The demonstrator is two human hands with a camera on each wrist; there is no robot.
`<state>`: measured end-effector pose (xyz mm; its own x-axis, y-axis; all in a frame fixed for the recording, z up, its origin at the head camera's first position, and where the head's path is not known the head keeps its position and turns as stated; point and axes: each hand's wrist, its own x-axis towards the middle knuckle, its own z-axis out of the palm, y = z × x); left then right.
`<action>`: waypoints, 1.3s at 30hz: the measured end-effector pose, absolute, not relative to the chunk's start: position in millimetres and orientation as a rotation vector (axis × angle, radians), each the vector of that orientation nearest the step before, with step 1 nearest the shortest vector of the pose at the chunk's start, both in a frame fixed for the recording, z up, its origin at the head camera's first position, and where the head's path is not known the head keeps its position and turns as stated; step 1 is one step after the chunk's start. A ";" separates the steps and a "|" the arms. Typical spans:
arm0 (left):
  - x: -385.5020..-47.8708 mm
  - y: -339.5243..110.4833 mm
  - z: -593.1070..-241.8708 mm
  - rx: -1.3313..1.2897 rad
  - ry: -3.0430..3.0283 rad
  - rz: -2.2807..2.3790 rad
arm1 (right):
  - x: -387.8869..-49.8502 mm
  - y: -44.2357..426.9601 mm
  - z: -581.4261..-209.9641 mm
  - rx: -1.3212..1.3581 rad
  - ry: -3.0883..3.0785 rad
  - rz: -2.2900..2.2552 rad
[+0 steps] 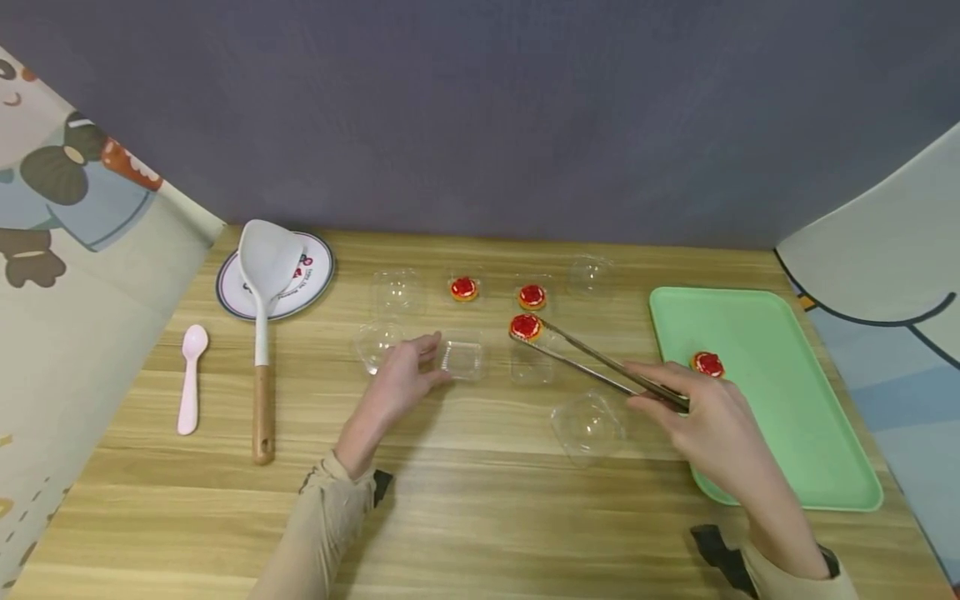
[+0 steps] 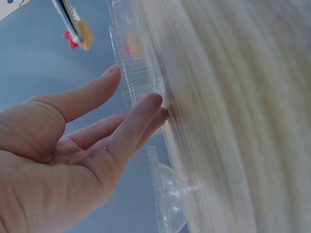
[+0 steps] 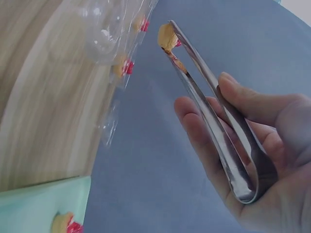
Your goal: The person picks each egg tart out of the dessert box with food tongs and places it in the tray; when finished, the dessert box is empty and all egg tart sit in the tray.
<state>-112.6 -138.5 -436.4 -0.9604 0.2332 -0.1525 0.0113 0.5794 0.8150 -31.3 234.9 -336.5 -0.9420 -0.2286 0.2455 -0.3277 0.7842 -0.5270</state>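
Observation:
My right hand (image 1: 708, 417) grips metal tongs (image 3: 218, 121), whose tips pinch a small red-topped tart (image 1: 526, 326). In the right wrist view the tart (image 3: 167, 37) hangs in the air between the tips. Below it in the head view is a clear plastic box (image 1: 532, 367). My left hand (image 1: 399, 377) is beside another clear box (image 1: 462, 358), thumb and fingers spread at its left side; whether they touch it I cannot tell. Two more tarts (image 1: 464, 288) (image 1: 532, 297) sit in clear boxes at the back.
A green tray (image 1: 787, 417) on the right holds one tart (image 1: 707, 364). Clear domed lids (image 1: 588, 427) lie around the boxes. At the left are a plate (image 1: 318, 271), a white ladle (image 1: 262, 333) with a wooden handle and a pink spoon (image 1: 191, 379).

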 end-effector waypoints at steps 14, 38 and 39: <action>-98.4 -125.8 -391.9 0.121 2.545 1.287 | -16.2 266.3 -345.8 0.241 -2.842 0.857; -99.5 -126.8 -392.8 0.128 2.556 1.278 | 13.0 344.6 -353.1 -0.325 -2.987 0.717; -99.4 -126.7 -392.7 0.129 2.557 1.276 | 13.3 346.7 -352.9 -0.340 -2.978 0.703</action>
<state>-99.4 -126.7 -392.7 -0.9568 0.2027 -0.2086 -0.0448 0.6061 0.7941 13.3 346.7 -352.9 -0.9736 0.2279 0.0102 0.1993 0.8715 -0.4481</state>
